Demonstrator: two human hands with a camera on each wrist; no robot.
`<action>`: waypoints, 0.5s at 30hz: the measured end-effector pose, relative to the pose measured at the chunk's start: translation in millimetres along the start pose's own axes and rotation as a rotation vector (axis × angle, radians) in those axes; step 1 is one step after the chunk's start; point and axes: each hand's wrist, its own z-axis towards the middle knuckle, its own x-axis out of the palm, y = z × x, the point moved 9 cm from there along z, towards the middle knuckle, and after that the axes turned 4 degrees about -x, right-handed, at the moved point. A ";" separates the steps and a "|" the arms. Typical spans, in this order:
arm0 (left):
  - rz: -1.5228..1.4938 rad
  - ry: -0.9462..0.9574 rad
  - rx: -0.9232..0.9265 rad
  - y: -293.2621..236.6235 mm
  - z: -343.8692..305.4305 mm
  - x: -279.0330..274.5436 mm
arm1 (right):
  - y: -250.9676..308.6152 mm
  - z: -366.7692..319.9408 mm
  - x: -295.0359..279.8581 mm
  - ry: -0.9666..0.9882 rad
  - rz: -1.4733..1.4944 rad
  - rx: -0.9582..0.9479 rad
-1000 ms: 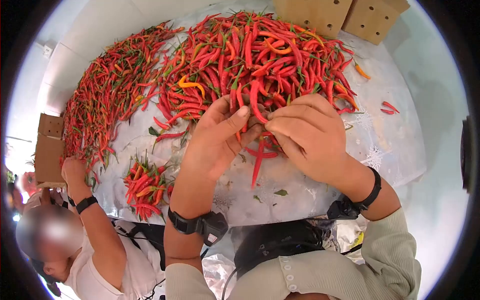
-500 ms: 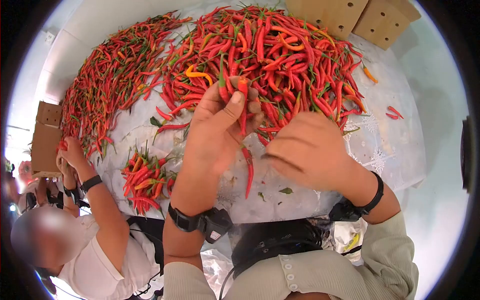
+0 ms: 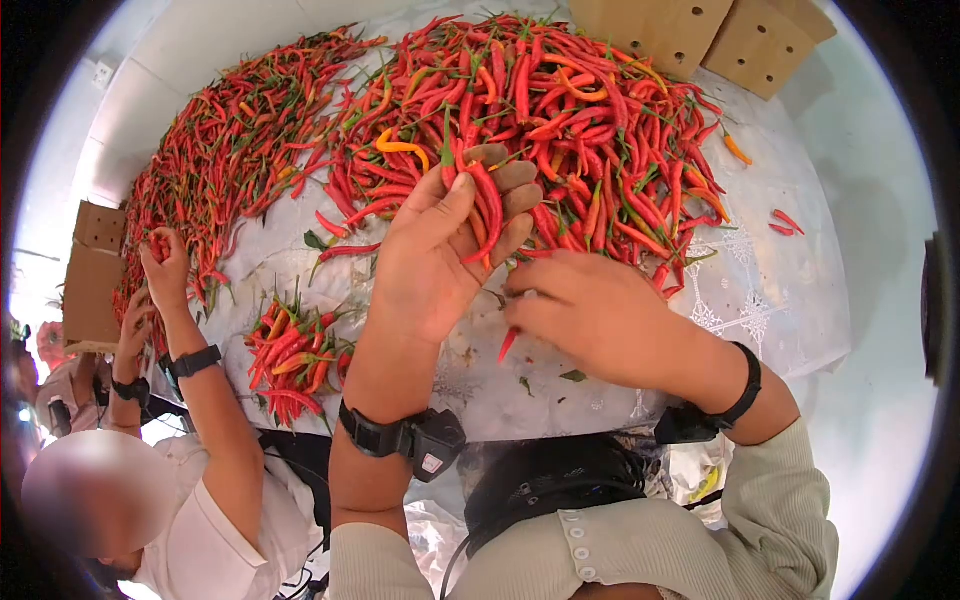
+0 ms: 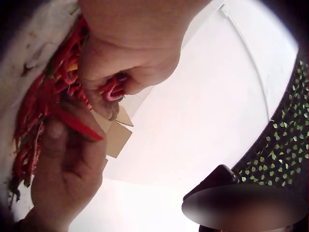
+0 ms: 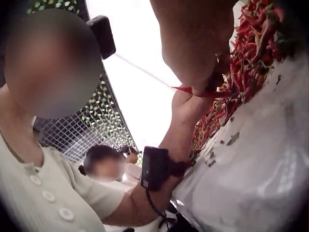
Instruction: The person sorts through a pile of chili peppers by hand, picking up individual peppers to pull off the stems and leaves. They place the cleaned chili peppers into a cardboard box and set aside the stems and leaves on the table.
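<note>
My left hand [image 3: 430, 255], palm up, holds several red chillies [image 3: 484, 205] across its fingers, with the thumb over them. A green stem stands up beside its thumb. To the right and nearer the table's front edge, my right hand [image 3: 610, 315] is palm down with curled fingers. It pinches one red chilli [image 4: 79, 124], seen in the left wrist view between thumb and fingers. In the head view only that chilli's tip shows below the fingers. Beyond both hands rises a large heap of red chillies [image 3: 560, 120] with green stems.
A second long heap of chillies [image 3: 230, 140] lies to the left, where another person's hand [image 3: 170, 265] works. A small pile [image 3: 290, 355] sits left of my left forearm. Cardboard boxes [image 3: 765, 45] stand at the back right. A plastic-covered table [image 3: 790, 270] lies under everything.
My hands were together at a chilli one second ago; now they are apart. The left fingers have spread wider under their chillies. My right hand has come down over a chilli near the front.
</note>
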 end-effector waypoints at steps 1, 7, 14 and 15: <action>-0.028 0.010 -0.005 -0.3 0.0 0.5 | -5.2 0.0 -6.5 -0.071 0.041 0.025; -0.197 0.032 -0.042 2.0 1.3 2.3 | -54.7 -14.8 -28.3 -0.337 0.738 0.475; -0.173 -0.004 -0.133 12.1 1.8 -4.7 | -86.6 -34.6 -19.0 -0.575 1.228 0.732; -0.151 -0.023 -0.140 12.6 1.7 -6.1 | -87.8 -35.4 -19.0 -0.597 1.245 0.735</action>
